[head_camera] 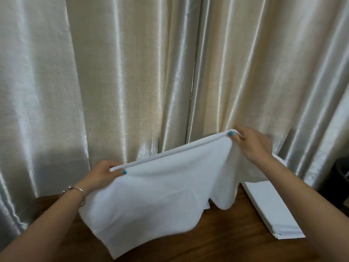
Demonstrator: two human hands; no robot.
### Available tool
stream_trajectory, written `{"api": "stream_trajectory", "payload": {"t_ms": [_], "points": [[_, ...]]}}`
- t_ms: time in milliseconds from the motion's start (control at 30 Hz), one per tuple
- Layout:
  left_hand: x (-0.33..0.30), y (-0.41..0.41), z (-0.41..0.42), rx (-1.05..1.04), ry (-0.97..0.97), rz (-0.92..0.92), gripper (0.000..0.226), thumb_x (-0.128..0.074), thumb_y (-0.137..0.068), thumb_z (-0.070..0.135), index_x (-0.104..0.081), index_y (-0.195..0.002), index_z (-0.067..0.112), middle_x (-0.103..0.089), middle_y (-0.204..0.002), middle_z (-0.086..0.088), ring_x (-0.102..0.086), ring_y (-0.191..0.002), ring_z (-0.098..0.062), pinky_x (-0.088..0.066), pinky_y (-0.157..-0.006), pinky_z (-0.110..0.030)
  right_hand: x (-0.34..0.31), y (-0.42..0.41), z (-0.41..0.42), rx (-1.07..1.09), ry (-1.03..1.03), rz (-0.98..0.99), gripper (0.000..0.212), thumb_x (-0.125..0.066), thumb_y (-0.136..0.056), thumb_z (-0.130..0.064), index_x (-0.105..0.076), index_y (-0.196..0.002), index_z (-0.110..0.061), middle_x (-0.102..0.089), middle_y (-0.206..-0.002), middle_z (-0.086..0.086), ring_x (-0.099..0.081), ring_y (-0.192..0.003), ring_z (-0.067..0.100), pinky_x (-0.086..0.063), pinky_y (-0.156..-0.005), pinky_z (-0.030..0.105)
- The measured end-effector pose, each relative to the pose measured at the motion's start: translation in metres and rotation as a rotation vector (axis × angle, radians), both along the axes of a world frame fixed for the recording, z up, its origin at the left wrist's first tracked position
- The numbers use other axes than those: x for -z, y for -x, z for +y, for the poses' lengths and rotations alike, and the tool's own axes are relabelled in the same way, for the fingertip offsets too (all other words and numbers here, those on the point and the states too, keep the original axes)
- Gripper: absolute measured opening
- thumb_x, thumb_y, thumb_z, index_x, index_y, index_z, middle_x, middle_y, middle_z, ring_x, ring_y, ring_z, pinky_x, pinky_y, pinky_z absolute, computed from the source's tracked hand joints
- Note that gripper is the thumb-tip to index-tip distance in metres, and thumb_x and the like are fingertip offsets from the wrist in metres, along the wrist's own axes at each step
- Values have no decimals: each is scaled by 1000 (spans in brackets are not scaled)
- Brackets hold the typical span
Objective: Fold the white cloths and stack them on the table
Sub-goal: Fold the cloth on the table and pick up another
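Observation:
A white cloth (160, 190) hangs spread between my two hands above the wooden table (217, 241). My left hand (105, 173) pinches its upper left corner, thumb in front. My right hand (249, 142) pinches the upper right corner, held higher and farther back. The cloth's top edge runs taut and slanted between them; its lower edge droops in waves onto the tabletop. A stack of folded white cloths (272, 208) lies on the table at the right, under my right forearm, with its far end hidden by the held cloth.
Shiny cream curtains (132, 72) hang close behind the table across the whole view. A dark round object (340, 178) stands at the right edge beside the table. A bracelet sits on my left wrist.

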State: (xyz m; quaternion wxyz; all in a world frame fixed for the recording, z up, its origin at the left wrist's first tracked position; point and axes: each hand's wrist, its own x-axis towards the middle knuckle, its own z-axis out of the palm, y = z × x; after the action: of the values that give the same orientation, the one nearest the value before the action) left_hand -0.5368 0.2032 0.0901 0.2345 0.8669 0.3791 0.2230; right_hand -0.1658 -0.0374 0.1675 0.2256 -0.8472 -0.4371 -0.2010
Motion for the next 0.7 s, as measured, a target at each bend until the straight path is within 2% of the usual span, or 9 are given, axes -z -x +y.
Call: {"api": "stream_trajectory", "payload": {"t_ms": [133,200,267,300,367,400,500,633,700], "points": [[-2,29,20,-32,-29,-10,19,-70,-84,13,-69,-66,18,-68,-68,-4,-61,-66,-20,-36,-54,-14,11,-8,2,29,194,-121,46,-42,-87,-68,-55,-77,-25,-62,-81,-3,-62,-84,25,-33,-58,31],[-4,35,20,-45,-40,-2,13,-66,-86,7,-71,-75,13,-68,-71,1,-60,-67,-6,-37,-57,-7,18,-10,5,9,325,-113,41,-44,-88,-66,-57,-82,-28,-60,-88,-5,-61,-88,23,-35,-59,30],[0,40,25,-40,-55,13,18,-63,-86,0,-69,-74,12,-64,-68,3,-59,-63,-4,-37,-60,-7,26,-17,11,-78,372,14,17,-51,-93,-45,-57,-93,-30,-54,-98,-4,-59,-96,25,-43,-68,34],[3,44,28,-42,-66,32,21,-61,-86,-3,-68,-71,11,-64,-67,-1,-61,-65,-6,-41,-64,-14,29,-21,14,-133,371,125,6,-54,-92,-28,-56,-97,-27,-50,-103,-2,-57,-99,27,-46,-75,37],[10,51,34,-83,-76,58,21,-57,-85,-8,-67,-71,4,-67,-70,-12,-64,-73,-27,-44,-67,-32,35,-24,21,-187,369,255,20,-51,-87,-3,-56,-101,-17,-46,-110,5,-53,-101,30,-45,-83,37],[12,53,35,-119,-78,58,21,-56,-84,-10,-67,-71,2,-67,-72,-14,-63,-73,-32,-43,-65,-34,36,-25,23,-165,369,246,18,-49,-87,1,-55,-98,-12,-48,-111,10,-52,-98,31,-43,-81,34],[16,52,32,-225,-99,19,25,-57,-85,-7,-63,-65,6,-61,-65,-11,-53,-63,-24,-35,-57,-30,39,-24,24,-22,274,165,11,-47,-93,-11,-58,-89,-10,-61,-98,15,-54,-80,30,-40,-65,33],[15,62,33,-314,-188,-32,23,-65,-86,5,-64,-63,4,-60,-59,-11,-51,-59,-23,-34,-53,-31,30,-18,14,123,248,28,34,-52,-88,-56,-63,-81,-25,-59,-72,-1,-57,-66,22,-43,-56,29],[15,70,38,-339,-204,-24,24,-65,-87,11,-66,-65,2,-63,-59,-14,-56,-60,-27,-37,-57,-36,28,-19,13,61,273,130,28,-54,-89,-51,-63,-81,-25,-58,-72,-3,-58,-70,23,-44,-58,30]]}}
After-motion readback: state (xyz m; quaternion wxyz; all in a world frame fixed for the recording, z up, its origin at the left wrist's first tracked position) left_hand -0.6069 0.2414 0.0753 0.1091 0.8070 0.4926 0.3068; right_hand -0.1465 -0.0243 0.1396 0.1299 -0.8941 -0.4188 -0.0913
